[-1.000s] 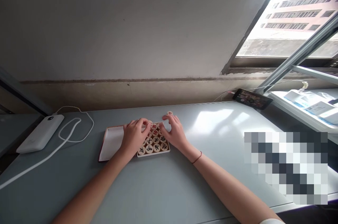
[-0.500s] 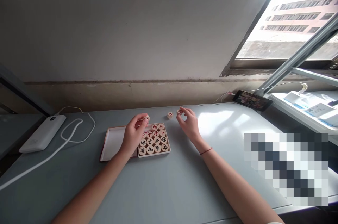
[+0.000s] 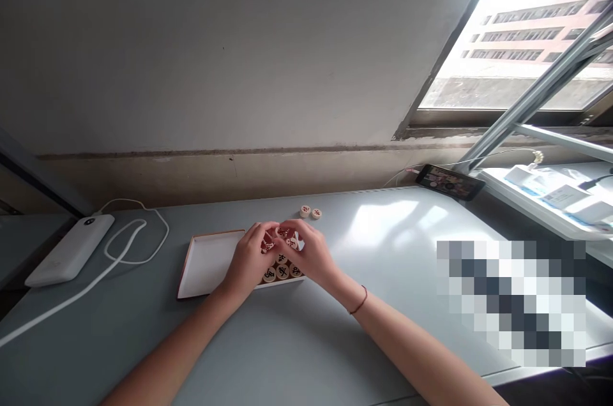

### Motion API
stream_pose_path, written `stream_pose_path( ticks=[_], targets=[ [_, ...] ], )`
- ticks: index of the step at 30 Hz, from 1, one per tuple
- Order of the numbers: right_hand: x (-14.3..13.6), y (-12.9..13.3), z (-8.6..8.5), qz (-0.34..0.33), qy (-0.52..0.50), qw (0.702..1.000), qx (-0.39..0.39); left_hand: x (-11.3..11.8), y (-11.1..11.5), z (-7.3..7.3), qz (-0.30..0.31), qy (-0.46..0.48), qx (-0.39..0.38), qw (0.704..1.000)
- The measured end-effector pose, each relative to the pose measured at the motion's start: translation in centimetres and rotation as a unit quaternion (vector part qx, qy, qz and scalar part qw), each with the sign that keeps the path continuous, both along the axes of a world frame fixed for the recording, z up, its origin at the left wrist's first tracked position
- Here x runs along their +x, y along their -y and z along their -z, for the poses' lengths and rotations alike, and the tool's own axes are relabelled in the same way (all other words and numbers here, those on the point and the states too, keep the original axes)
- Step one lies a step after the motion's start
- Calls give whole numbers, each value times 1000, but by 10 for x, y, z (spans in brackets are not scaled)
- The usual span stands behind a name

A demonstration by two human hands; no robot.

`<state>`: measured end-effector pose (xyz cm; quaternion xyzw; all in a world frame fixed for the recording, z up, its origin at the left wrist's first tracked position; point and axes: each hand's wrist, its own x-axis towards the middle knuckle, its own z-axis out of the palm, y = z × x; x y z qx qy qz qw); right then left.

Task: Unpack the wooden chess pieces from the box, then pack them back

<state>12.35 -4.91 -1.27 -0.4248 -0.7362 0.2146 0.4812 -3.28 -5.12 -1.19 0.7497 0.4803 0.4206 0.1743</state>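
My left hand [image 3: 249, 257] is over the box of round Chinese chess pieces, its thumb and fingers closed on a piece [image 3: 267, 244] at the box's upper left. Beside it my right hand [image 3: 311, 254] reaches over the box's right side, pinching another round piece [image 3: 281, 233]. Black-marked pieces [image 3: 282, 271] fill the near rows of the box [image 3: 281, 283]; both hands hide much of the rest. Two loose pieces, one [image 3: 305, 210] left of the other [image 3: 317, 213], lie on the table behind the box.
An open white lid [image 3: 211, 262] lies left of the box. Farther left are a white power bank [image 3: 70, 249] and a white cable [image 3: 125, 249]. A phone [image 3: 450, 182] leans at the back right, near a white tray [image 3: 536, 202]. The grey table [image 3: 268, 355] runs along a wall.
My right hand has moved left and down from the loose pieces to the box, with a piece in its fingers. My left hand has shifted slightly right and down over the box.
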Motion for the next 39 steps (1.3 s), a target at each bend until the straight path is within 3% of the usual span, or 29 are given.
stream_pose_path(
  ticks=[4,8,11,17,29,34,37,39],
  targets=[
    [6,-7,3,25,-36,999,-16,-4,-2,2,8,-54,37,998],
    [46,-40,18,179,-2,984,-13,-13,-9,2,-24,-102,42,994],
    [69,-57,32,223,66,972,-44,-22,-16,3,-63,-145,39,987],
    [70,-60,48,229,168,955,-87,-42,-30,11,-134,-173,9,976],
    [71,-63,53,200,186,960,-63,-46,-33,12,-139,-162,-3,977],
    [70,-62,50,201,185,960,-61,-42,-30,9,-133,-195,-1,972],
    [64,-57,42,230,170,958,-17,-34,-24,6,-135,-243,8,961],
    [55,-50,36,214,146,966,7,-27,-20,4,-126,-281,5,951]
  ],
)
